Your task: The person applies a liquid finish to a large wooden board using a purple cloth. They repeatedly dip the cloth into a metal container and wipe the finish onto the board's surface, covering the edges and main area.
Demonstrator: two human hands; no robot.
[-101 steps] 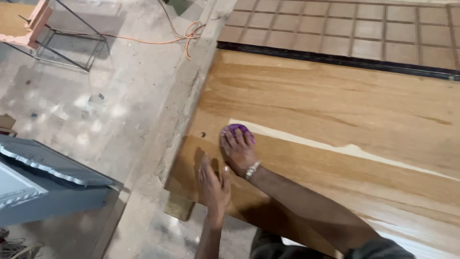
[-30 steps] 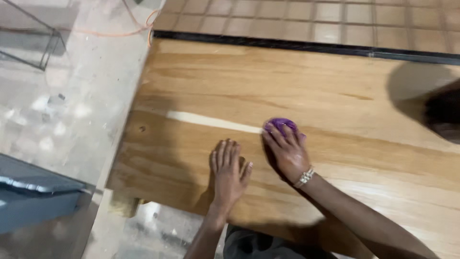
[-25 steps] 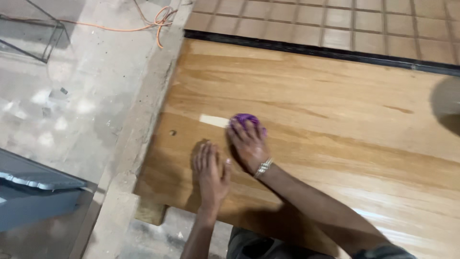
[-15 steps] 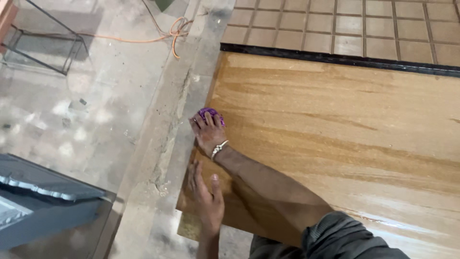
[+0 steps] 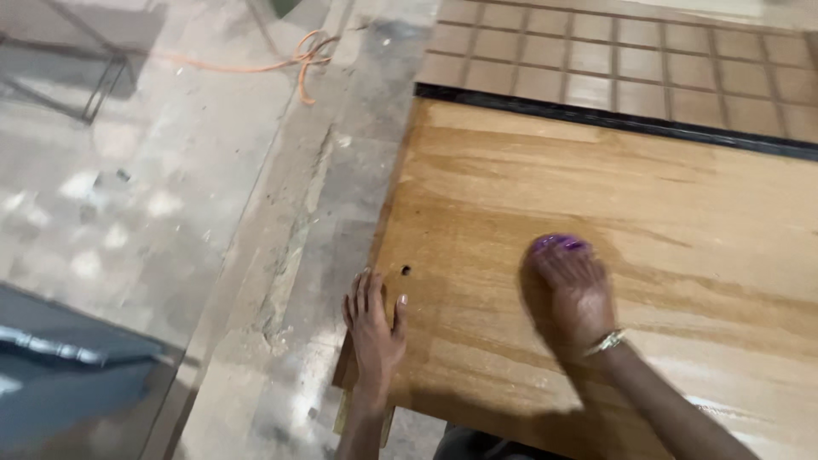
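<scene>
The wooden panel, a broad honey-coloured board with a glossy wet-looking sheen, lies flat and fills the right half of the view. To its left is a dusty concrete floor with an orange cord looped near the top. The left hand rests palm down at the panel's near left corner, fingers spread and holding nothing, just beside a small dark hole in the wood. It seems to brace the board, and keeping it planted off the freshly coated area would help avoid prints.

Further right, the right hand, a bracelet at its wrist, presses flat on a purple pad, fingers laid over it rather than curled tight. The hand is blurred, so its exact grip is unclear. For an even finish I would judge it best to keep the pad flat, run long strokes along the grain, and overlap each pass so that no dull streak is left. Beyond the panel's far edge lies a tiled strip.
</scene>
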